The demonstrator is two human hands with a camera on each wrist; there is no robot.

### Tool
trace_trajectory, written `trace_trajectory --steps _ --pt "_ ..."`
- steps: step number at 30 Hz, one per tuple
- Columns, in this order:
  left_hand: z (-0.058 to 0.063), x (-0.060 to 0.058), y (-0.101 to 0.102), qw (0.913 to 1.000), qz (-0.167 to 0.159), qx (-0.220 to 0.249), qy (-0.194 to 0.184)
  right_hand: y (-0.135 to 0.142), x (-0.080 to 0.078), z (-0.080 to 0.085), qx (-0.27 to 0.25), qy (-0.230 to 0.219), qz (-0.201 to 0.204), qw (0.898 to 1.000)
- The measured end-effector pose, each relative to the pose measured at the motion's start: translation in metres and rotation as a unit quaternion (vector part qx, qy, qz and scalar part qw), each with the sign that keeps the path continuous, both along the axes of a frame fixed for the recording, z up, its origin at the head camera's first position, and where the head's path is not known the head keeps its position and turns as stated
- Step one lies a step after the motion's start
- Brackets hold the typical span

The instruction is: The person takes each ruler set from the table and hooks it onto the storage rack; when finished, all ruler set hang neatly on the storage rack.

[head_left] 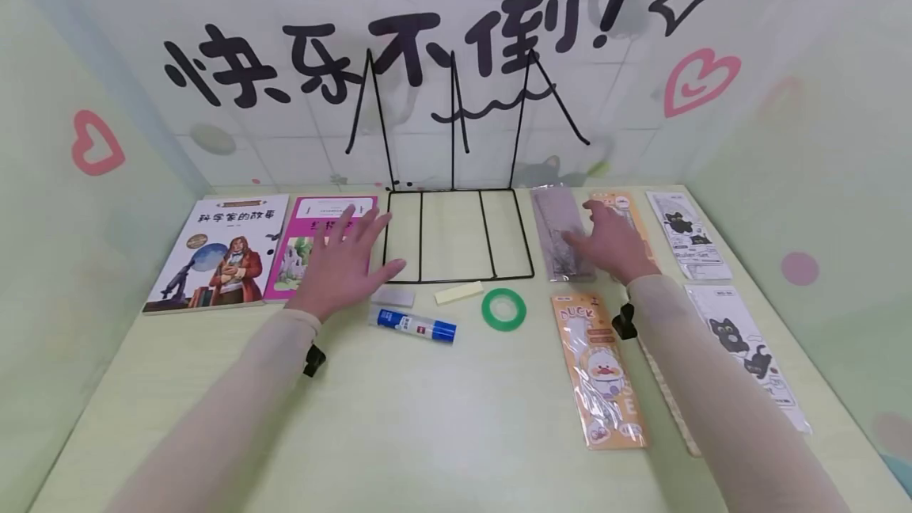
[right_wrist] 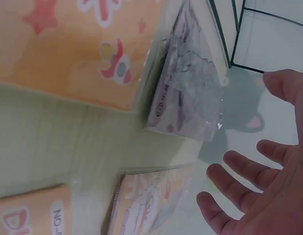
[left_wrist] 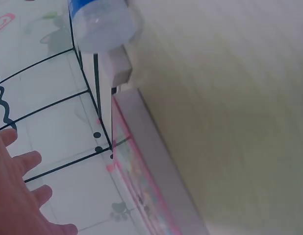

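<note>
My left hand (head_left: 342, 260) hovers with spread fingers over a pink book (head_left: 288, 260), left of a black wire rack (head_left: 453, 281). It holds nothing. In the left wrist view, its fingers lie apart from the book's edge (left_wrist: 161, 161). My right hand (head_left: 616, 244) reaches over a purple clear-wrapped packet (head_left: 556, 220) and an orange packet (head_left: 641, 232). The right wrist view shows its fingers loosely bent, with nothing between them, beside the purple packet (right_wrist: 181, 98). A blue glue stick (head_left: 413, 325) lies on the table below the rack.
A white-covered book (head_left: 221, 260) lies far left. Two small blocks, grey (head_left: 393, 297) and yellow (head_left: 459, 293), and green tape (head_left: 504, 309) sit before the rack. An orange duck packet (head_left: 598, 370) and two cat-print packets (head_left: 687, 232) lie right. Walls enclose the table's back and sides.
</note>
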State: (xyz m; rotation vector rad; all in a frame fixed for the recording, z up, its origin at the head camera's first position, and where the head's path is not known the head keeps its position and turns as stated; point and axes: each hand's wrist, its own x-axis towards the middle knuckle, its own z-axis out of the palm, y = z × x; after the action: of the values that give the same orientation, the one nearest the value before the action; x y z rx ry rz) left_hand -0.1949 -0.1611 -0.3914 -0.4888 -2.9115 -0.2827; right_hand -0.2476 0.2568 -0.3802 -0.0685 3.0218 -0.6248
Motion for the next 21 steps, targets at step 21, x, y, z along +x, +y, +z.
trace_trajectory --steps 21 --pt "-0.031 -0.006 -0.006 0.9943 0.016 0.020 -0.104 -0.004 -0.012 -0.020 -0.077 -0.132 -0.059 0.987"
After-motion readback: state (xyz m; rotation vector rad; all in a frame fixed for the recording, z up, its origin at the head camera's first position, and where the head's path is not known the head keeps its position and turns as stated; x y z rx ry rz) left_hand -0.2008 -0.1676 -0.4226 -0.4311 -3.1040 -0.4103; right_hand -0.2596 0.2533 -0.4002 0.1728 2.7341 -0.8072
